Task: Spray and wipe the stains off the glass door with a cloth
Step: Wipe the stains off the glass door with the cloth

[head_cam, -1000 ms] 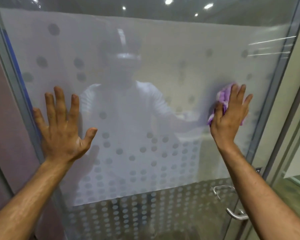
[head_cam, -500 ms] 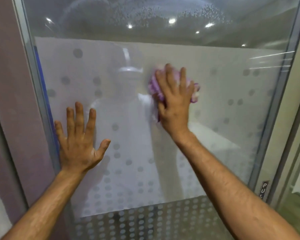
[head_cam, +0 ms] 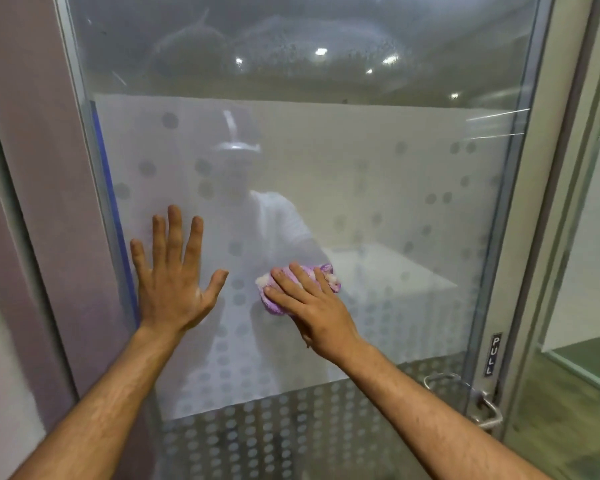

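Mid-wipe: right hand (head_cam: 312,306) presses a cloth (head_cam: 302,282) flat-fingered on the door (head_cam: 378,209); left hand (head_cam: 174,278) braces open, empty. Droplets up top remain unwiped.

The glass door (head_cam: 378,188) stands upright, its middle band frosted white and dotted with grey circles, clear glass above with faint smears and droplets. A bunched purple cloth (head_cam: 300,284) lies pressed flat against the frosted band, low on the door and left of its centre, well apart from its right edge.
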Tool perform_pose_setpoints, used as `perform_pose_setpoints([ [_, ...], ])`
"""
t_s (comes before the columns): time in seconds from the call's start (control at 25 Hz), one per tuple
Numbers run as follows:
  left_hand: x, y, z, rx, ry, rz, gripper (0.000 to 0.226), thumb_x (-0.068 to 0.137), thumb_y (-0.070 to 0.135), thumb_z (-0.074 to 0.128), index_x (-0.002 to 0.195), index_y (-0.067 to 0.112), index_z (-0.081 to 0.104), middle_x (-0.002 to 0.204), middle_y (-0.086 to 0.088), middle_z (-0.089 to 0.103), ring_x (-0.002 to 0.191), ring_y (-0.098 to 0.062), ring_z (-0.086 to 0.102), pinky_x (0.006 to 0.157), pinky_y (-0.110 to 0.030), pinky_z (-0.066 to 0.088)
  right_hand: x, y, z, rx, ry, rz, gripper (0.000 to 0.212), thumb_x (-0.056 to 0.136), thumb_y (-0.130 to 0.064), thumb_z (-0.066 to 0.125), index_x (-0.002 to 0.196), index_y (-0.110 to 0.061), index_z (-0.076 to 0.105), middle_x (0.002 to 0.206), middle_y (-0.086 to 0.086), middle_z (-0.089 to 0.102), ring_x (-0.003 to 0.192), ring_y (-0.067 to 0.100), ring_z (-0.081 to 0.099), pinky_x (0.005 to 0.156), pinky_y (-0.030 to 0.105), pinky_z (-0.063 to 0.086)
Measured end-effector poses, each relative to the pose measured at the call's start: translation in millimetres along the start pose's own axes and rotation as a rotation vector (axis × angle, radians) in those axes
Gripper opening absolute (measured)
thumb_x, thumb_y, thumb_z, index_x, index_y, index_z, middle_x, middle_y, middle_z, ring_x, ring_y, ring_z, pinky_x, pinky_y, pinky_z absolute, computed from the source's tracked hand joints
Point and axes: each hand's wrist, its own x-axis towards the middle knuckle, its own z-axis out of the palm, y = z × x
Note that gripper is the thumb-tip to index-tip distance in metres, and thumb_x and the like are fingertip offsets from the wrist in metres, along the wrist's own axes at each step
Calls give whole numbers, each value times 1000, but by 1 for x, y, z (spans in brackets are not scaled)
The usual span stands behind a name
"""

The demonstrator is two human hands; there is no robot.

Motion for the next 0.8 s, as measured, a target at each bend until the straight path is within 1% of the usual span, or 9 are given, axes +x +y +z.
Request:
perform_pose_setpoints([
  [0.12, -9, 4, -14, -120, -73, -20, 95, 89, 64, 38, 166, 21, 2, 174, -8, -11, 161, -28, -12, 124, -58, -8, -23, -1, -10, 278, -87, 119, 58, 97, -3, 54, 150, -25, 46, 162, -5, 38, 153, 28, 29, 124, 51, 23],
  [0.24, -31, 15, -25, -261, -120, -27, 90, 90, 58, 41, 166, 20, 11, 175, -5, -4, 161, -22, -9, 125, -56, -2, -44, -19, -30, 786, 69, 484, 47, 100, -6, 56, 144, -23, 55, 153, -9, 50, 146, 7, 41, 123, 31, 29],
  [0.32, -53, 28, -31, -400, -217, -5, 83, 91, 58, 42, 164, 24, 23, 174, -1, 10, 161, -16, 0, 127, -50, 4, -53, -29, -48, 1045, 186, 740, 41, 98, -11, 60, 134, -30, 62, 140, -12, 64, 130, 1, 57, 110, 24, 43],
  [0.36, -65, 38, -35, -494, -303, -16, 79, 91, 59, 43, 162, 27, 29, 172, 4, 18, 160, -13, 6, 127, -43, 6, -58, -34, -54, 1140, 246, 843, 37, 95, -18, 61, 128, -34, 65, 131, -11, 70, 121, 3, 63, 103, 25, 47],
  [0.44, -87, 60, -45, -710, -457, -91, 71, 89, 57, 53, 155, 32, 43, 163, 10, 38, 154, -8, 28, 127, -33, 18, -68, -41, -62, 1379, 328, 997, 37, 89, -31, 62, 126, -29, 68, 127, -1, 73, 115, 15, 67, 97, 31, 51],
  [0.56, -110, 100, -62, -1073, -651, -297, 58, 79, 53, 68, 135, 44, 56, 138, 16, 65, 128, 3, 57, 119, -42, 40, -91, -59, -76, 1710, 350, 1115, 50, 94, -33, 62, 139, -12, 58, 122, 13, 71, 103, 26, 69, 83, 35, 59],
  [0.68, -135, 142, -80, -1260, -703, -388, 63, 71, 57, 71, 131, 45, 57, 133, 20, 67, 122, 3, 61, 115, -45, 45, -124, -76, -95, 1822, 322, 1265, 53, 94, -39, 56, 138, -10, 56, 112, 15, 71, 89, 28, 72, 67, 42, 61],
  [0.76, -155, 173, -101, -1220, -655, -293, 70, 73, 54, 75, 139, 42, 55, 142, 24, 58, 133, 4, 54, 116, -37, 44, -149, -81, -107, 1844, 345, 1333, 49, 94, -40, 56, 134, -11, 57, 116, 23, 69, 88, 35, 71, 60, 44, 61],
  [0.8, -164, 190, -111, -1209, -647, -209, 76, 73, 51, 78, 144, 39, 52, 148, 26, 52, 139, 3, 48, 118, -31, 41, -163, -81, -111, 1822, 380, 1376, 52, 93, -41, 58, 136, -10, 55, 121, 26, 67, 94, 37, 69, 66, 47, 62],
])
